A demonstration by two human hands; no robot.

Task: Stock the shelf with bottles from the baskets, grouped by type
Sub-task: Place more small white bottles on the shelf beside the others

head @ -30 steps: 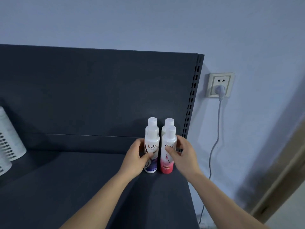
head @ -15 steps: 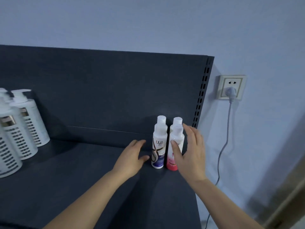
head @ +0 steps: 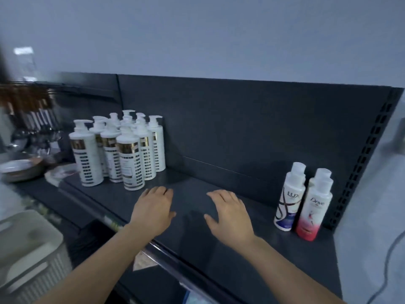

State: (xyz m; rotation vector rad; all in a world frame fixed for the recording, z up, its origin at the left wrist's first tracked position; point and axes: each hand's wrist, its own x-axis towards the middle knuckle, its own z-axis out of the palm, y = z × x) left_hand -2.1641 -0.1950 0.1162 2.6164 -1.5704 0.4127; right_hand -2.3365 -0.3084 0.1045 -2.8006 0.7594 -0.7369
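Observation:
On the dark shelf (head: 219,249), at its right end, stand a white Lux bottle (head: 288,202) with a blue base and a white Dove bottle (head: 313,208) with a pink base, each with a like bottle behind it. Several tall white pump bottles (head: 122,150) with gold bands are grouped at the left. My left hand (head: 153,209) and my right hand (head: 230,212) hover over the shelf's middle, fingers relaxed, holding nothing, well left of the small bottles.
A white ribbed basket (head: 28,255) sits at the lower left. Pans and plates (head: 19,167) lie on the neighbouring shelf at far left, with utensils hanging above. The perforated shelf upright (head: 370,154) bounds the right end; a grey cable (head: 390,260) runs beyond it.
Both hands have let go of the Lux and Dove bottles and drawn back leftward to the shelf's middle. The view has swung left, bringing the pump bottles and basket into sight.

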